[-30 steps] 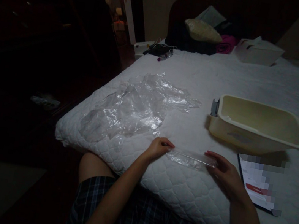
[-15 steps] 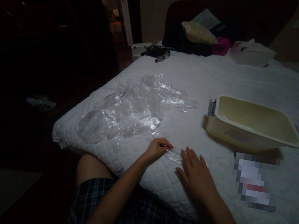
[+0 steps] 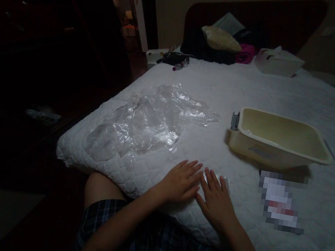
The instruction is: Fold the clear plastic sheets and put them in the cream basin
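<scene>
My left hand [image 3: 181, 183] lies flat with its fingers stretched out, close beside my right hand [image 3: 215, 196]. Both rest palm down near the front edge of the bed [image 3: 142, 177]. Under my right fingers is a small clear plastic bag [image 3: 226, 181], mostly covered by the hands; only a shiny edge of it shows. My right fingers are spread. To the left lies a wide heap of crumpled clear plastic bags [image 3: 151, 122] on the white quilted cover.
A cream plastic bin [image 3: 279, 156] with a grey latch stands at the right. In front of it lies a pixelated flat item [image 3: 280, 201]. At the back are a pale box [image 3: 278, 63], a pink roll [image 3: 245, 54] and a beige pillow-like bundle [image 3: 221, 39].
My left hand has gone from pinching the small bag's edge to lying flat with fingers spread. It has moved right, closer to my right hand. The view has shifted slightly.
</scene>
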The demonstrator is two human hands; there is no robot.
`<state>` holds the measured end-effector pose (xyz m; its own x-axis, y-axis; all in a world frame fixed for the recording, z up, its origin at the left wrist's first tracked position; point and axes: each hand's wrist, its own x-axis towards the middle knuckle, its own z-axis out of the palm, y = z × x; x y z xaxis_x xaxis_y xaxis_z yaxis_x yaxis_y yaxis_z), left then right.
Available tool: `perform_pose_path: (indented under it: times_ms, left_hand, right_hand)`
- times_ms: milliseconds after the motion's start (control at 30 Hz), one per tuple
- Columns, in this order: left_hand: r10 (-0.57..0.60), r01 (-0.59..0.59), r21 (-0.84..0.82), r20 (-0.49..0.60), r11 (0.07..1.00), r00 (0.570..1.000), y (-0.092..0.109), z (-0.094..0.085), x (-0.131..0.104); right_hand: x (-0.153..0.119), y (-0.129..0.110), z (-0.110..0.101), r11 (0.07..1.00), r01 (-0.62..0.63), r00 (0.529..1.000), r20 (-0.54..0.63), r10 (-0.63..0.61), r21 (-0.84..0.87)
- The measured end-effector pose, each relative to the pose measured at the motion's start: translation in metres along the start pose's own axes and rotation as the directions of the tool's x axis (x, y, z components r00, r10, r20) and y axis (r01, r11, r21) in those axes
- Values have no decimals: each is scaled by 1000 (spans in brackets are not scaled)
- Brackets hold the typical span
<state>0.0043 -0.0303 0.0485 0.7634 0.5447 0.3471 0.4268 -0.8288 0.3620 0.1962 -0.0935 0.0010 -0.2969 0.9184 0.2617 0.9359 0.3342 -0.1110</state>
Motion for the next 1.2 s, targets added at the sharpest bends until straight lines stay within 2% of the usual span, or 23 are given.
perform_pose_path:
  times_ms: [67, 133, 200, 233, 267, 333, 400, 433, 467, 500, 533, 567, 600, 667, 700, 767, 833, 900, 1000, 1100, 1200]
  left_hand:
    - [-26, 13, 136, 94, 991, 995, 6, 8, -9]
    - [-44, 20, 179, 134, 984, 990, 3, 16, -17]
    - [-40, 14, 185, 136, 983, 990, -2, 21, -23]
    - [-32, 7, 184, 134, 983, 990, -5, 22, -25]
    - [-27, 3, 185, 130, 983, 991, -7, 22, -26]
    - [-22, -3, 189, 126, 982, 992, -8, 22, -27]
    - [-29, 6, 196, 117, 981, 993, -8, 23, -27]
    - [-36, 14, 200, 107, 980, 994, -8, 24, -27]
    - [-46, 26, 204, 94, 979, 995, -8, 25, -27]
    - [-54, 36, 207, 80, 978, 995, -8, 27, -27]
    - [-59, 44, 210, 65, 977, 996, -8, 28, -28]
    - [-60, 48, 213, 51, 976, 997, -8, 29, -28]
    - [-58, 48, 218, 39, 975, 998, -8, 30, -28]
    - [-55, 50, 237, 14, 970, 998, -7, 32, -28]
    - [-56, 54, 251, 1, 967, 998, -6, 32, -28]
    - [-62, 67, 278, -25, 958, 998, -4, 32, -29]
    - [-50, 61, 290, -47, 955, 998, -2, 30, -32]
    - [-4, 24, 273, -75, 962, 997, -1, 29, -34]
    - [29, 7, 213, -169, 977, 985, -3, 26, -37]
    - [-40, 81, 140, -270, 987, 962, -5, 25, -36]
    - [-81, 113, 102, -279, 988, 957, -3, 24, -35]
  right_hand:
    - [-1, 3, 0, 996, -8, 1000, 3, 8, 84]
    - [-2, 7, -1, 972, -32, 999, 20, 28, 233]
    - [-2, 15, -3, 879, -116, 993, 30, 116, 463]
    - [-2, 21, -5, 781, -182, 979, 40, 198, 597]
    - [-1, 27, -7, 640, -246, 953, 62, 295, 728]
    - [0, 39, -11, 263, -288, 867, 134, 481, 921]
    - [1, 48, -17, -79, -188, 771, 197, 606, 979]
    - [3, 49, -21, -177, -116, 723, 205, 659, 977]
    - [4, 48, -25, -212, -59, 673, 195, 713, 976]
    - [6, 43, -30, -193, -34, 627, 171, 760, 981]
    - [7, 36, -35, -132, -52, 597, 136, 791, 990]
    - [9, 27, -39, -47, -107, 588, 101, 802, 993]
    - [11, 16, -42, 32, -185, 618, 91, 781, 982]
    - [16, -3, -45, 170, -328, 741, 142, 657, 929]
    - [19, -9, -43, 260, -376, 787, 159, 596, 889]
    - [25, -14, -35, 444, -407, 831, 121, 543, 798]
    - [31, -10, -23, 575, -394, 838, 22, 546, 717]
    - [36, -1, -11, 632, -380, 829, -55, 557, 675]
    - [37, 9, 1, 658, -347, 815, -133, 564, 668]
    - [34, 8, 2, 727, -238, 822, -265, 504, 644]
    - [30, 1, -2, 785, -178, 819, -352, 452, 593]
